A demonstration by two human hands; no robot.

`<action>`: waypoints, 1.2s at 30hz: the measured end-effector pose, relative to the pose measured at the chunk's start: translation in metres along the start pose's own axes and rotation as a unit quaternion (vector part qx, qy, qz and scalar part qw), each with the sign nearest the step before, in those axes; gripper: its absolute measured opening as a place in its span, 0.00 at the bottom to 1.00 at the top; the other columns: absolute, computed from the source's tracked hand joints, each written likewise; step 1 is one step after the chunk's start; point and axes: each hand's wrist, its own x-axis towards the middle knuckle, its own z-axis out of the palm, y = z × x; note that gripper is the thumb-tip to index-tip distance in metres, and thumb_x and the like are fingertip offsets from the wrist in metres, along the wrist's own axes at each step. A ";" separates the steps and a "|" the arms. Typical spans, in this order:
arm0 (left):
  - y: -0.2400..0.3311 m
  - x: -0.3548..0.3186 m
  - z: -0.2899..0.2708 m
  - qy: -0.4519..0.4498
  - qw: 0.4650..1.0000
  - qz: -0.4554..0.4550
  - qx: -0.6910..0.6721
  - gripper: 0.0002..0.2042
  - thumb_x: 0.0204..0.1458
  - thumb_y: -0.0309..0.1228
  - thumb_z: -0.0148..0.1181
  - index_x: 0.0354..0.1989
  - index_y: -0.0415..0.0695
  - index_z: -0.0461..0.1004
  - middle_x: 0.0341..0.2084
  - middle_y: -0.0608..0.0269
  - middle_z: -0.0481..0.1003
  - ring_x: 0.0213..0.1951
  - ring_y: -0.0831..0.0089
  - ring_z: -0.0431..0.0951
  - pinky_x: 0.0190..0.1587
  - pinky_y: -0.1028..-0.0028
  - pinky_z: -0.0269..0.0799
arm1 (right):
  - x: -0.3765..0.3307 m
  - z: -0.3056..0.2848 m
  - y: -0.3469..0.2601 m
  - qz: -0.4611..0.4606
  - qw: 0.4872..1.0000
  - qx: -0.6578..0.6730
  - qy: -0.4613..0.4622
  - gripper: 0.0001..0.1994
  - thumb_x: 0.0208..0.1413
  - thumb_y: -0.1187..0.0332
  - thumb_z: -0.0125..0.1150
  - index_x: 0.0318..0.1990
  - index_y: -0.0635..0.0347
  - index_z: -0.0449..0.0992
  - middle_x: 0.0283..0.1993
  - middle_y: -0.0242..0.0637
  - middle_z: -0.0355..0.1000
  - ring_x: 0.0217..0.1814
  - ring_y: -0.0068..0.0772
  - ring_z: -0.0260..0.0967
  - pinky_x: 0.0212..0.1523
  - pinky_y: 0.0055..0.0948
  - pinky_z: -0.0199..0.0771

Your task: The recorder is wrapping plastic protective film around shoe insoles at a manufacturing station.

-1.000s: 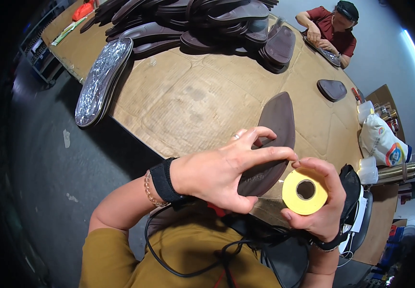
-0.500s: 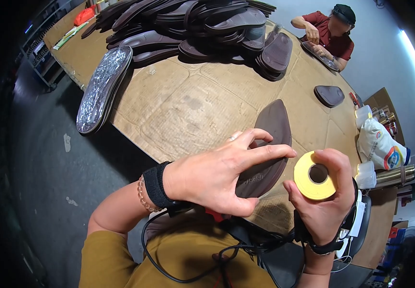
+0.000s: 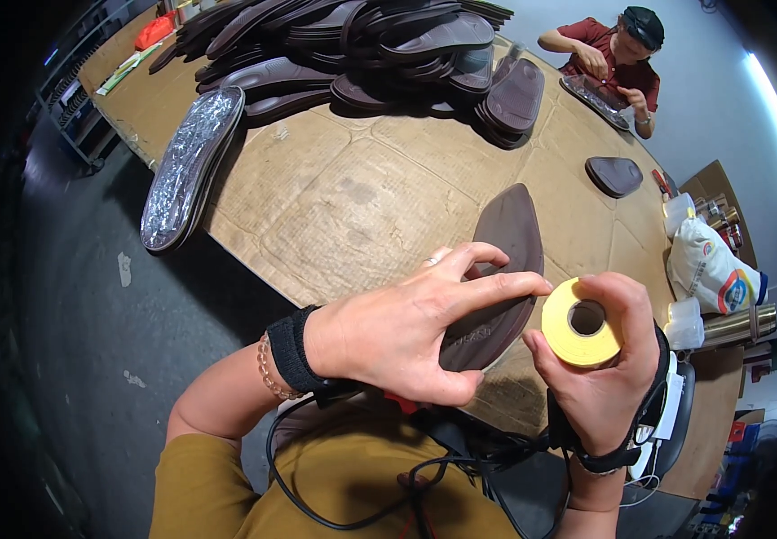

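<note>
Left hand is spread wide over the near dark-brown, rubbery sole — visible part untaped, so apparently unfinished; right hand grips a round yellow tape roll.

Brown insole partly hidden under left hand; insole pile cut off by top edge.
</note>
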 end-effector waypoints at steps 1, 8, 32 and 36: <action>0.000 0.000 0.000 0.000 1.000 0.000 0.000 0.46 0.40 0.34 0.67 0.75 0.46 0.62 0.66 0.48 0.66 0.70 0.43 0.60 0.71 0.49 0.61 | 0.000 0.001 0.000 -0.001 1.000 0.001 -0.001 0.29 0.37 0.74 0.85 0.49 0.61 0.77 0.45 0.43 0.74 0.46 0.43 0.76 0.47 0.36 0.78; 0.000 -0.002 0.006 0.006 1.000 -0.010 0.010 0.44 0.41 0.33 0.66 0.74 0.46 0.63 0.66 0.50 0.67 0.70 0.44 0.61 0.71 0.49 0.61 | -0.005 0.002 -0.002 0.020 1.000 0.000 -0.005 0.29 0.37 0.74 0.85 0.49 0.61 0.76 0.45 0.43 0.74 0.47 0.44 0.76 0.48 0.37 0.78; -0.011 -0.034 0.054 0.110 0.992 -0.063 -0.021 0.34 0.52 0.32 0.64 0.72 0.50 0.69 0.71 0.46 0.63 0.70 0.44 0.65 0.72 0.51 0.59 | -0.018 -0.009 0.017 -0.030 0.981 0.059 -0.185 0.46 0.39 0.63 0.87 0.68 0.61 0.68 0.58 0.50 0.71 0.57 0.52 0.73 0.56 0.41 0.77; -0.011 -0.037 0.058 0.115 0.991 -0.058 -0.023 0.35 0.53 0.32 0.62 0.75 0.51 0.67 0.72 0.45 0.61 0.70 0.44 0.64 0.73 0.50 0.58 | -0.018 -0.010 0.017 -0.049 0.984 0.032 -0.166 0.45 0.35 0.61 0.89 0.65 0.62 0.72 0.55 0.48 0.72 0.55 0.49 0.75 0.53 0.40 0.79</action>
